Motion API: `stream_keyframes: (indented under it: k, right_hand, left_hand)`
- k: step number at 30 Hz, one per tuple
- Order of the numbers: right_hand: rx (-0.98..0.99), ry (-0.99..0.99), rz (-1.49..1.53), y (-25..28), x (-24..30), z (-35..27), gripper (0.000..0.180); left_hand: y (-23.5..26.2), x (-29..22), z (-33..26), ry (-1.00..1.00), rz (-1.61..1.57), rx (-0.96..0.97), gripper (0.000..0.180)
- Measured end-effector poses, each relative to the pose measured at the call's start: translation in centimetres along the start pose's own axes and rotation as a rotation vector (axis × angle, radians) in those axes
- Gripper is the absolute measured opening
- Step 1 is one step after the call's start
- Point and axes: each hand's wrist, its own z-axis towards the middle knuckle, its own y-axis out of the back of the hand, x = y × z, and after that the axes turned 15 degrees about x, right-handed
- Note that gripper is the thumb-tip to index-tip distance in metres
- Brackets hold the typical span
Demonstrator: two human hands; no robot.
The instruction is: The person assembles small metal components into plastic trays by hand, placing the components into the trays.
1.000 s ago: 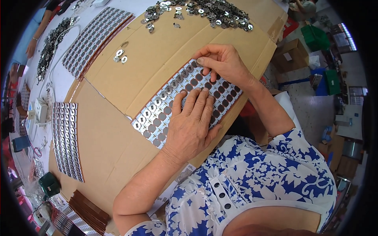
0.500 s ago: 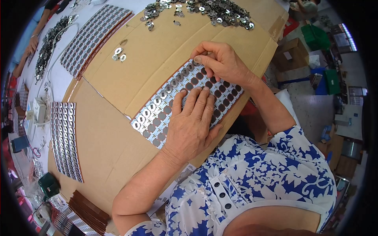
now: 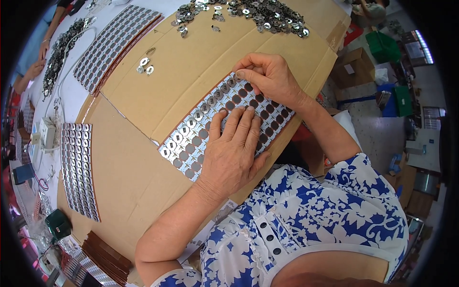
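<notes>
A long grey sheet (image 3: 191,136) with rows of brown round spots lies slantwise on a cardboard work surface (image 3: 143,158). Small silver metal washers sit on many of its spots. My left hand (image 3: 233,148) lies flat on the middle of the sheet, fingers spread. My right hand (image 3: 267,76) is at the sheet's far end, its thumb and forefinger pinched on a small metal washer (image 3: 237,76) pressed to the sheet.
A heap of loose metal washers (image 3: 248,12) lies at the far edge, with three strays (image 3: 144,66) nearer. Filled sheets (image 3: 112,40) (image 3: 79,170) lie to the left. Another person's arm (image 3: 33,69) shows far left. Boxes (image 3: 354,71) stand on the floor at right.
My right hand's fingertips have shifted slightly along the sheet's far end. My left hand stays pressed on the sheet.
</notes>
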Motion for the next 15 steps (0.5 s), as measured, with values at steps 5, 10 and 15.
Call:
stream_keyframes:
  k: [5,10,15]
  right_hand:
    - [-0.102,0.294,-0.325,-0.1,-2.2,0.7,0.011]
    - [-0.077,0.316,-0.44,0.2,-0.6,0.5,0.012]
    - [-0.14,0.207,-0.482,-0.4,-0.9,0.2,0.012]
  left_hand:
    - [0.1,-0.1,0.1,0.006,-0.007,-0.014,0.078]
    - [0.1,-0.1,0.0,0.009,-0.011,-0.018,0.078]
    - [0.2,-0.2,0.0,0.015,-0.016,-0.012,0.077]
